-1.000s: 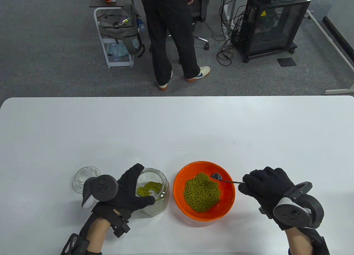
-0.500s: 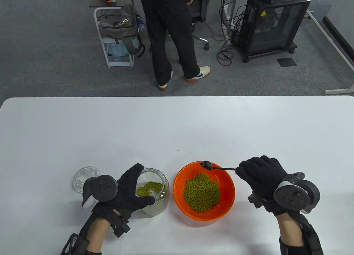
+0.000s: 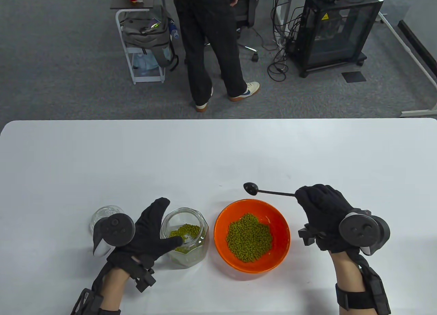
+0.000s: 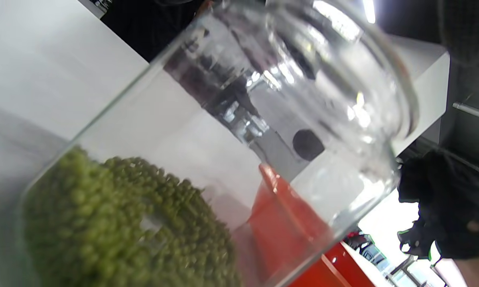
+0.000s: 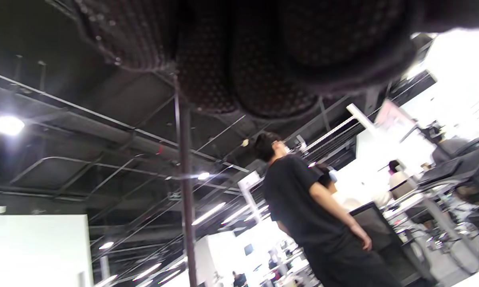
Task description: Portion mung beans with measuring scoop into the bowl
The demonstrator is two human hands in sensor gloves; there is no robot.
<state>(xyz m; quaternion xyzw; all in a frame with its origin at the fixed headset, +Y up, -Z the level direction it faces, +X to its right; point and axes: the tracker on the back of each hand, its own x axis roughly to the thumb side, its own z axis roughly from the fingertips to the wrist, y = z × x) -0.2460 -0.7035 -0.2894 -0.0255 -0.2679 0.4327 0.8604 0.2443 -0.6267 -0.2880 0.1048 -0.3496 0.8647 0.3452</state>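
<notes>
The orange bowl (image 3: 219,226) holds a pile of mung beans (image 3: 249,238). Left of it stands a clear glass jar (image 3: 191,250) with some beans (image 3: 186,230) in the bottom. My left hand (image 3: 167,224) cups its left side, thumb across the front and fingers round the back. My right hand (image 3: 302,197) pinches the handle of the black measuring scoop (image 3: 251,188), which hovers level just beyond the bowl's far rim. I see no beans in it. In the left wrist view the jar (image 4: 223,139) fills the frame, with the bowl (image 4: 287,227) behind it. The right wrist view shows the scoop handle (image 5: 183,159).
A glass lid (image 3: 102,215) lies on the white table (image 3: 218,151) left of the jar, partly behind my left tracker. A person (image 3: 211,45) stands on the floor beyond the table's far edge, near a cart and a black cabinet.
My right hand lifted the scoop out of the bowl and carried it away from me, past the far rim. My left hand shifted slightly left on the jar, fingers spreading wider.
</notes>
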